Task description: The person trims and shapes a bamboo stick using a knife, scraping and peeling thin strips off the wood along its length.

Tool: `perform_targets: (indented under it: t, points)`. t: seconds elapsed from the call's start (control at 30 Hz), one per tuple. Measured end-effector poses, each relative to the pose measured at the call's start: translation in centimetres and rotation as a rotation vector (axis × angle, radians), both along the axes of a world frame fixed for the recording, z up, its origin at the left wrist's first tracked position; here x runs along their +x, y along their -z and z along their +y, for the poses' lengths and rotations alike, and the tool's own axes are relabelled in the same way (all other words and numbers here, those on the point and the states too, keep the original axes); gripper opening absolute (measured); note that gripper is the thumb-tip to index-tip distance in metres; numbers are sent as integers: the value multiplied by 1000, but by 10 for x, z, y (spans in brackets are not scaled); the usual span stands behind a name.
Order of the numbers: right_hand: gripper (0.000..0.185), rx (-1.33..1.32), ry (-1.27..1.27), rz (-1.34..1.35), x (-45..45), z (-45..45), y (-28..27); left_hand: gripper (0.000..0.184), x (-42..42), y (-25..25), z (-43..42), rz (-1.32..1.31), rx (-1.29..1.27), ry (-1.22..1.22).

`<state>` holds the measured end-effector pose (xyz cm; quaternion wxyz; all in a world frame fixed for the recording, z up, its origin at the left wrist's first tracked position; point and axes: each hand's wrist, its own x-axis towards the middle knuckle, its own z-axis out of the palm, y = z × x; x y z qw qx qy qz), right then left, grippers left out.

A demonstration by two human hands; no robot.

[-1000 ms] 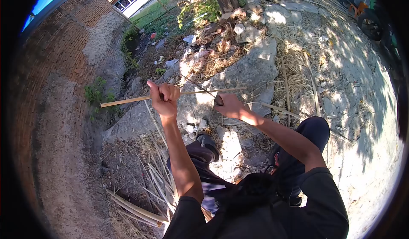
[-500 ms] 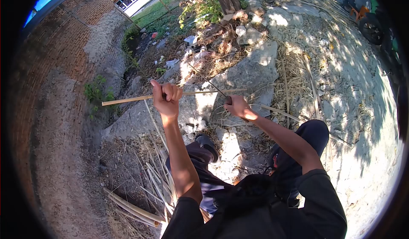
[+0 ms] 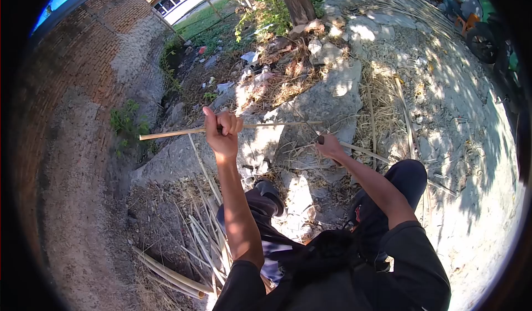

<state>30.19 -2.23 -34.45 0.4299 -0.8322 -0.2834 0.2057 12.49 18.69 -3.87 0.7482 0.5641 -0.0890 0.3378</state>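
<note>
My left hand [image 3: 223,132] is closed around a thin bamboo strip [image 3: 173,134]. The strip runs almost level, its pale cut end out to the left and its other end reaching toward my right hand. My right hand [image 3: 331,147] grips the dark handle of a knife [image 3: 320,139]. Its blade points up and away to the left, crossing close to the strip's right end; whether they touch I cannot tell. A large grey stone slab [image 3: 321,100] lies beneath both.
Several loose bamboo strips [image 3: 200,236] lie beside my left leg, with thicker split bamboo pieces [image 3: 172,278] nearby. A brick wall [image 3: 75,83] rises on the left. Ahead stands a tree trunk [image 3: 295,3]. Another person [image 3: 470,3] sits at the far upper right.
My right hand has moved right and slightly down with the knife, away from my left hand. My left hand and the bamboo strip have shifted slightly to the right.
</note>
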Motion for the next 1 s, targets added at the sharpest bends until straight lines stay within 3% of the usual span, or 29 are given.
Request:
perform_targets:
  t: [0.17,0.27,0.43,0.5,0.53,0.6,0.73,0.8,0.83,0.93,1.0]
  points:
    - [39,-34,119,108,6,-13,35,64,4,-10,-13,13,-30,-159]
    - [42,-94,183,173,9,-9,17,63,1,-4,0,-5,-61,-90]
    - [43,192,280,-76,8,27,-47,62,-4,-6,0,-23,-90,-114]
    - [39,298,167,108,-4,28,-117,62,-7,-9,-5,-15,-69,-82]
    - [39,298,166,107,-6,37,-122,62,-9,-12,-7,-16,-69,-83]
    - [36,577,78,21,-12,50,-132,62,-12,-19,-11,-21,-53,-19]
    - [35,570,-148,228,-48,46,-204,62,-15,-38,-23,-8,-37,21]
    - [33,606,-316,419,-58,48,-213,61,-15,-46,-30,16,7,40]
    - [26,574,-318,398,-67,45,-225,61,-15,-46,-29,17,9,38]
    - [30,607,-344,378,-76,50,-223,59,-12,-51,-31,87,32,17]
    - [31,603,-327,409,-81,49,-222,48,-10,-57,-37,79,85,-74]
